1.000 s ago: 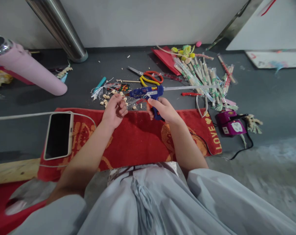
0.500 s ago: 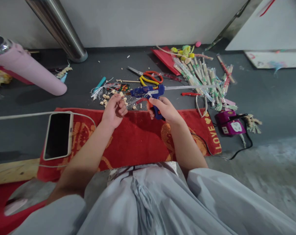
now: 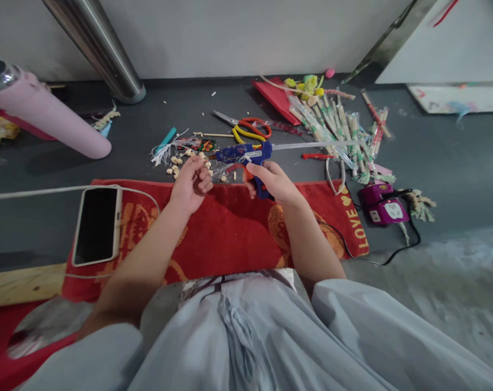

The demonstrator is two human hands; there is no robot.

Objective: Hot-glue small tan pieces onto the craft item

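**Glue gun gripped by the handle, nozzle meeting a pinched scrap**

The right hand (image 3: 273,182) is wrapped shut around the handle of the blue glue gun (image 3: 246,155), a finger near the orange trigger, its nozzle aimed left. The left hand (image 3: 191,182) is curled closed, its fingertips pinching something too small to identify, just beside the nozzle. The gun looks light, rigid plastic; the handle seems the safe hold, the tip probably hot. Beyond lie scissors (image 3: 246,127), wood chips (image 3: 176,163) and a red mat (image 3: 225,228).

floor (image 3: 454,163): dark grey | wall (image 3: 230,32): pale | metal post (image 3: 103,54): leaning
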